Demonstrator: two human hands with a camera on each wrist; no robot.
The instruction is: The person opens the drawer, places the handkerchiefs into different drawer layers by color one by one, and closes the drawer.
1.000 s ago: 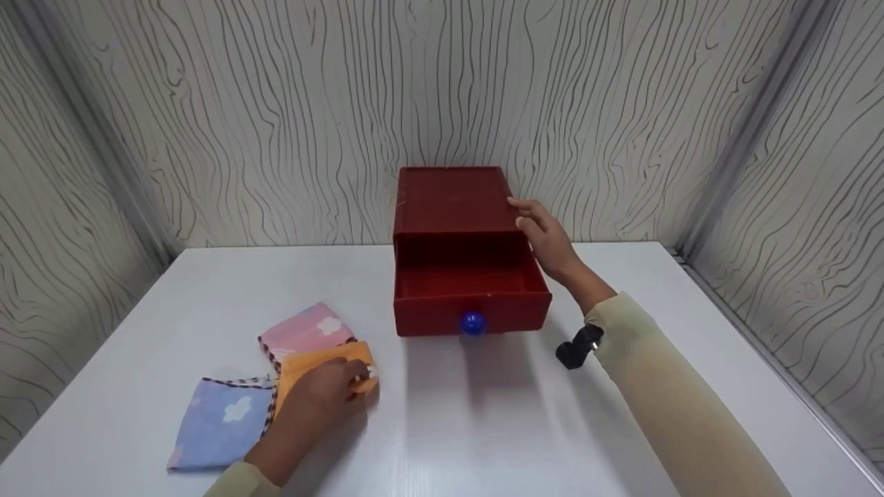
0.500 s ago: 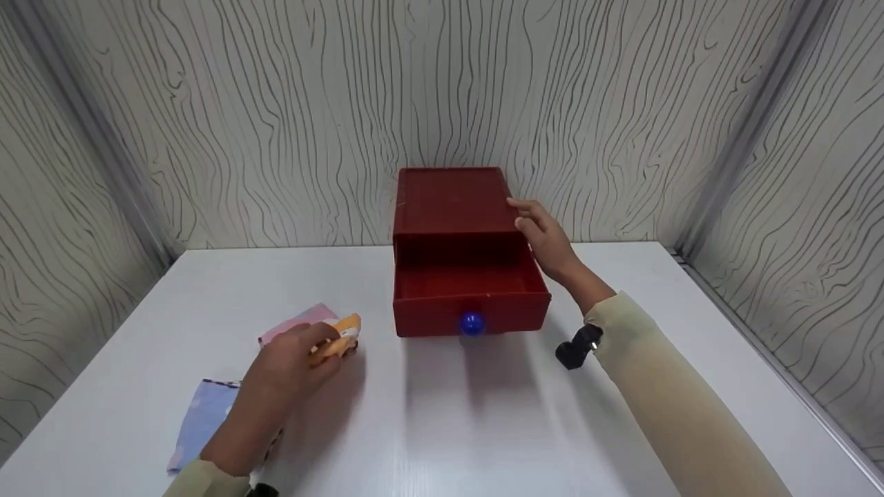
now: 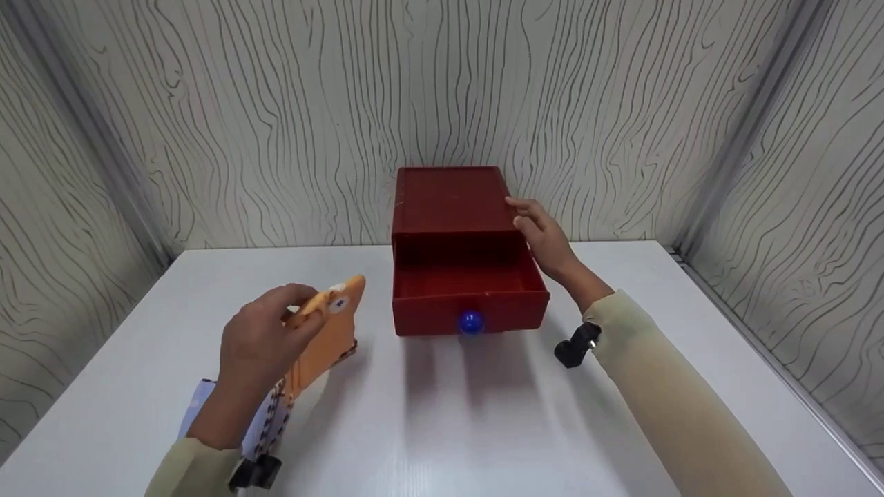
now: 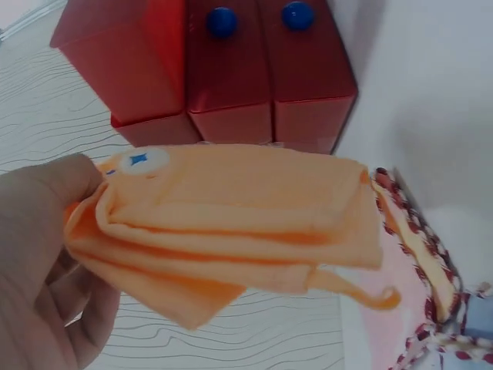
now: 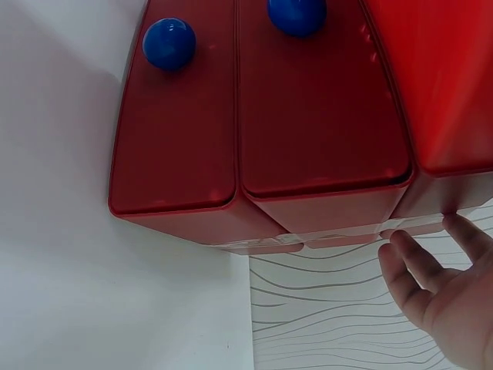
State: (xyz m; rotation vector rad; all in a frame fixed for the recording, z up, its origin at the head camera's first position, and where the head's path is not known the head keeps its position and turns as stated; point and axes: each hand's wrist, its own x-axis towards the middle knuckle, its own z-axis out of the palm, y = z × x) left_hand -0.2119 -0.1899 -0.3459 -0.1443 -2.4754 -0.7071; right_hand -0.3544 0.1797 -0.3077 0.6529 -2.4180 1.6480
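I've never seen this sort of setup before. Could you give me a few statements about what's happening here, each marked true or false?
1. The left hand holds an orange cloth. True.
2. The top drawer is pushed fully in. False: it is pulled out.
3. The blue cloth lies on the white table. True.
4. The right hand grips a cloth. False: it holds none and is at the side of the red drawer unit.
5. The top drawer's knob is blue. True.
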